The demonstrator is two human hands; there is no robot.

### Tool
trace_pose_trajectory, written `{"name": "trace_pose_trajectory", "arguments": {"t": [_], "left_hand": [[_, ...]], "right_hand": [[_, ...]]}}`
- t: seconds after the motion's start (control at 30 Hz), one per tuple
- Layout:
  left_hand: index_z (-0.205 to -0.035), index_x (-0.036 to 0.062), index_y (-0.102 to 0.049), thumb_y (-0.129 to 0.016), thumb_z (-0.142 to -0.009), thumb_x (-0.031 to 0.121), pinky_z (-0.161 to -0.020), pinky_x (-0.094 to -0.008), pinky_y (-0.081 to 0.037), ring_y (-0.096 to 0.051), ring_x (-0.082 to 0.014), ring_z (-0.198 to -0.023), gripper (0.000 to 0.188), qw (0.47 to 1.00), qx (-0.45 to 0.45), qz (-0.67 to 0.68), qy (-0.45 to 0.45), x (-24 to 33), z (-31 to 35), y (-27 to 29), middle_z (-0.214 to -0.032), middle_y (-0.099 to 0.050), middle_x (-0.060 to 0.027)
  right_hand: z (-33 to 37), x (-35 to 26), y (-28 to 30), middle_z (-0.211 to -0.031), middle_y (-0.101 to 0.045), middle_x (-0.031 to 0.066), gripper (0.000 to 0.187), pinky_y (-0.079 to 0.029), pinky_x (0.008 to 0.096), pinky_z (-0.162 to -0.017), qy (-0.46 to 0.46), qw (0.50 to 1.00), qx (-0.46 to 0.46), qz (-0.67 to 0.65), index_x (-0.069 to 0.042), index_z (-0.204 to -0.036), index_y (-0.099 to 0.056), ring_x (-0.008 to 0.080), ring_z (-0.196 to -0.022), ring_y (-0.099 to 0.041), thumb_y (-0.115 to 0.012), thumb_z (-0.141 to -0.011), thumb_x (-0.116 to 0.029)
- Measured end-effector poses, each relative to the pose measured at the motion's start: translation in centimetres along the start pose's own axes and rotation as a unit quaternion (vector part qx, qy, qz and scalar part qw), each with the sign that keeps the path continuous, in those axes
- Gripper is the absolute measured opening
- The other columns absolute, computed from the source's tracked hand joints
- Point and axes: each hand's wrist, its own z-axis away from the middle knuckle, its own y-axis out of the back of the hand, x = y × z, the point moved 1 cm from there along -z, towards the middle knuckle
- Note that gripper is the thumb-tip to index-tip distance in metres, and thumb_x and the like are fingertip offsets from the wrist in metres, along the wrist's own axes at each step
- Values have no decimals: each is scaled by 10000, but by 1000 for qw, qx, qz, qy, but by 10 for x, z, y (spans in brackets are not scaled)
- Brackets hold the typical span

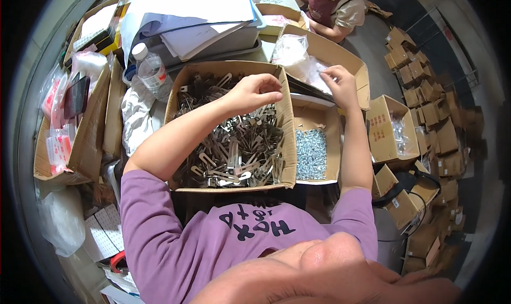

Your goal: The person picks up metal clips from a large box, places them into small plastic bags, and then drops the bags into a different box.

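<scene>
My left hand (256, 94) hovers over the far part of a cardboard box (290, 144) filled with flat metal clips (234, 152), each with a long slot. Its fingers curl loosely, with a gap to the thumb and nothing visible between them. Farther right, my right hand (341, 87) is at a shallow carton (355, 64) that holds clear plastic bags (315, 76). Thumb and fingers there come close together beside the plastic; whatever they may pinch is too small to make out. Nearer me, a small box (333, 139) contains many silvery screws (311, 154).
A capped plastic bottle (153, 72) stands left of the clip box, before a grey bin (229, 48) topped with papers (194, 11). At far left a carton (88, 139) holds bags and a phone (76, 97). Cartons (439, 118) pile up at right; another person (332, 9) sits beyond.
</scene>
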Motion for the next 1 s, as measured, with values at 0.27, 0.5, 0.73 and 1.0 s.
{"name": "trace_pose_trajectory", "arguments": {"t": [0.27, 0.5, 0.73, 1.0], "left_hand": [[-1309, 35, -406, -673, -840, 319, -905, -295, -417, -503, -136, -1078, 610, 982, -28, 186, -6, 11, 6, 1, -1187, -532, -61], [-919, 44, -557, -580, -912, 168, -713, -230, -498, -605, -84, -799, 126, 978, 17, 206, -4, 4, 2, 4, -845, -639, -43], [-924, 10, -544, -568, -909, 137, -622, -202, -448, -524, -49, -692, 130, 978, 167, 115, -41, 2, 0, 16, -782, -579, -11], [-913, 6, -540, -537, -916, 181, -601, -253, -433, -492, -79, -664, 174, 965, 216, -145, -19, 3, -2, 21, -716, -551, -3]], "right_hand": [[21, -101, -25, -744, -627, 69, 66, -477, 279, -579, 169, 985, -3, -39, -13, -843, -666, 166, -646, -604, -672, -790, -51], [32, -82, -48, -605, -586, -10, 120, -405, 210, -509, -80, 974, 22, -209, 12, -786, -601, 35, -568, -507, -637, -840, -89], [37, -72, -57, -555, -539, -7, 209, -339, 211, -463, -86, 981, -37, -171, -11, -708, -577, 27, -507, -443, -641, -837, -162], [38, -82, -57, -623, -575, 45, 182, -415, 238, -522, -55, 986, -79, -136, 26, -761, -598, 82, -548, -506, -642, -832, -136]]}}
